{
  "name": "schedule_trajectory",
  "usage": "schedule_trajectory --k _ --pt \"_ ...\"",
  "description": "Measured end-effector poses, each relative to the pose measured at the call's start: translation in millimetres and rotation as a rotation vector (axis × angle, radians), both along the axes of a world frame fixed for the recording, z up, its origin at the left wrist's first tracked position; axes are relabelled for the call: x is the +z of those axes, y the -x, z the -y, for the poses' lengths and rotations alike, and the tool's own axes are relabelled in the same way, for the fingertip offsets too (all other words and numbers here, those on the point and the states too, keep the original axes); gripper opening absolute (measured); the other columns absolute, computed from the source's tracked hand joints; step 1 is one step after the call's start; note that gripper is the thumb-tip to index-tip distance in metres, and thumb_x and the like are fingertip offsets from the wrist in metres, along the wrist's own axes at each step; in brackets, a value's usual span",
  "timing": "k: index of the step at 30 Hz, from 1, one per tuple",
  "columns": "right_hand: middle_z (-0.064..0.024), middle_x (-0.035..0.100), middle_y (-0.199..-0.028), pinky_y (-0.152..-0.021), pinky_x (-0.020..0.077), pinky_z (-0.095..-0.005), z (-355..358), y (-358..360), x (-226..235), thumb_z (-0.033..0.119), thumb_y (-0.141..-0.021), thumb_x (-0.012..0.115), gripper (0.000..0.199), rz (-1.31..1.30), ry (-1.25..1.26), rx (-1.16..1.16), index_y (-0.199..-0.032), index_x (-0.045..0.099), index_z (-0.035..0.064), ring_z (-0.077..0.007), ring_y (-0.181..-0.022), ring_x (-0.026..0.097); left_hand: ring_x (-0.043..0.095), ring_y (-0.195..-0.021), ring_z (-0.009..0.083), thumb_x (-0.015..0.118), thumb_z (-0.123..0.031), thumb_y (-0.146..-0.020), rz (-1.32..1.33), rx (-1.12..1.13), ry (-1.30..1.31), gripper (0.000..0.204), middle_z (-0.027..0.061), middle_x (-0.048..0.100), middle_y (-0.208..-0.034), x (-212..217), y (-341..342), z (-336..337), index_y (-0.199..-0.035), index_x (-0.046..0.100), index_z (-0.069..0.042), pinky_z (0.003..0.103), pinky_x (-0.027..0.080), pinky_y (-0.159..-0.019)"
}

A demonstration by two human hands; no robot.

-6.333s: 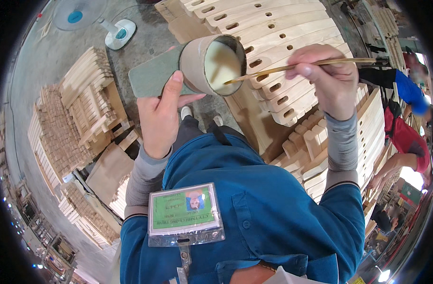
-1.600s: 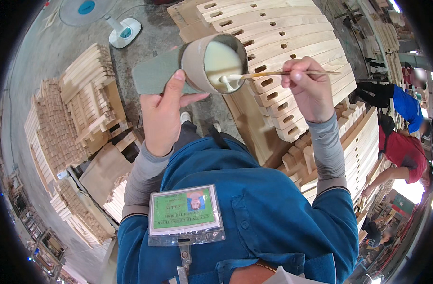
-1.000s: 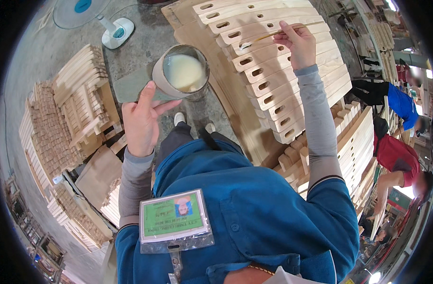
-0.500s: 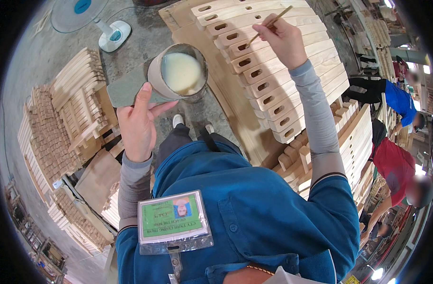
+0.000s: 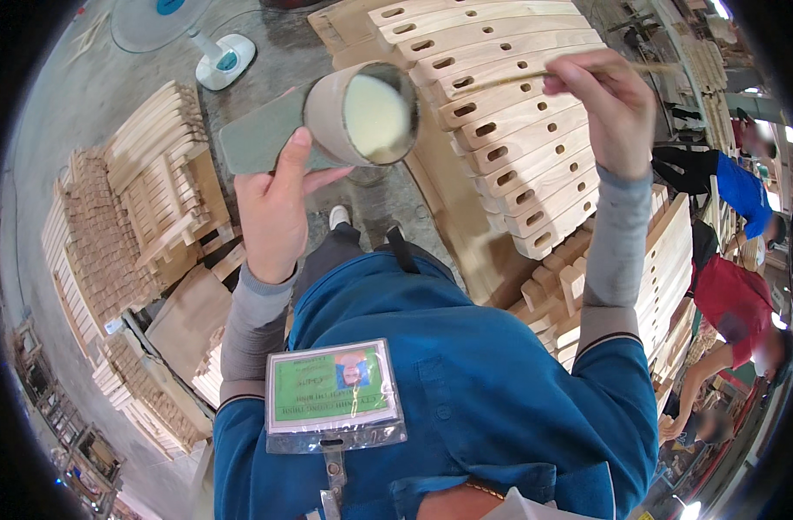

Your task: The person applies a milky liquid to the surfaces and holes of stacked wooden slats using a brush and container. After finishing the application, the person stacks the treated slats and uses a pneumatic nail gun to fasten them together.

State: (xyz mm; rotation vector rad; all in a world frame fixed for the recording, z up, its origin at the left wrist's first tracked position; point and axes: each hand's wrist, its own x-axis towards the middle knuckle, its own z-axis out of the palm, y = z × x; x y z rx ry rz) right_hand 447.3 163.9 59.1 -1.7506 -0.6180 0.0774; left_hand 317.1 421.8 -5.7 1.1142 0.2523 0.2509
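Note:
My left hand [image 5: 279, 208] grips the flat grey handle [image 5: 259, 139] of a round cup [image 5: 325, 113], thumb on top. Inside the tilted cup is a creamy white liquid [image 5: 377, 120] that looks like glue. To the right, my right hand [image 5: 613, 108] pinches a thin wooden stick [image 5: 500, 83], slightly blurred, which lies almost level over a row of pale wooden slats [image 5: 535, 143]. Each slat has an oblong slot near its left end and a smaller hole further in. Whether the stick's tip touches the wood I cannot tell.
More wooden pieces [image 5: 557, 282] are stacked below the slats. Stacks of slats [image 5: 110, 225] stand on the left, with a white fan [image 5: 227, 61] on the floor behind. At the right edge, people in blue [image 5: 736, 191] and red [image 5: 734, 299] shirts are near other wood.
My right hand has moved right and slightly down, and the stick has swung from steep to nearly level. The cup in my left hand has shifted right and up and tilts more.

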Motion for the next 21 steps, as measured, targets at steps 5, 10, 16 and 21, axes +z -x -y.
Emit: schedule_trajectory --k 5,10,16,21 --pt "-0.0127 0.062 -0.079 -0.066 0.0521 -0.0251 -22 39 5 -0.001 -0.078 0.06 0.007 -0.13 -0.181 0.128 -0.084 0.059 -0.005 -0.0173 -0.071 0.062 0.059 -0.086 0.0197 0.046 -0.006 -0.088 0.025 -0.052 -0.051 0.025 0.0097 0.055 -0.104 10 -1 10 -0.111 0.047 0.002 0.039 0.056 -0.065" --pt "-0.0128 0.061 -0.075 -0.061 0.0525 -0.0245 -18 42 -10 0.0 -0.078 0.06 0.004 -0.082 -0.116 0.115 -0.078 0.056 -0.0028 -0.0161 -0.066 0.062 0.059 -0.084 0.0209 0.046 -0.01 -0.089 0.072 -0.063 -0.003 0.03 0.0121 0.056 -0.102 15 2 12 -0.115 0.045 0.004 0.036 0.056 -0.065" --pt "-0.0152 0.061 -0.081 -0.065 0.051 -0.0269 -8 47 -28 -0.001 -0.08 0.056 0.002 -0.525 -0.438 0.122 -0.08 0.054 -0.0016 -0.0185 -0.07 0.061 0.059 -0.085 0.0211 0.045 -0.007 -0.088 0.01 -0.072 0.075 0.022 0.0085 0.056 -0.103 5 6 14 -0.108 0.049 0.0 0.041 0.055 -0.066" --pt "-0.0126 0.059 -0.08 -0.068 0.049 -0.0285 -10 5 -50 0.005 -0.083 0.055 0.006 -0.602 -0.485 0.039 -0.082 0.054 -0.0011 -0.0167 -0.07 0.058 0.06 -0.084 0.0226 0.046 -0.009 -0.088 -0.067 -0.106 0.187 0.022 0.0088 0.057 -0.101 -18 4 12 -0.108 0.05 0.001 0.041 0.055 -0.067"
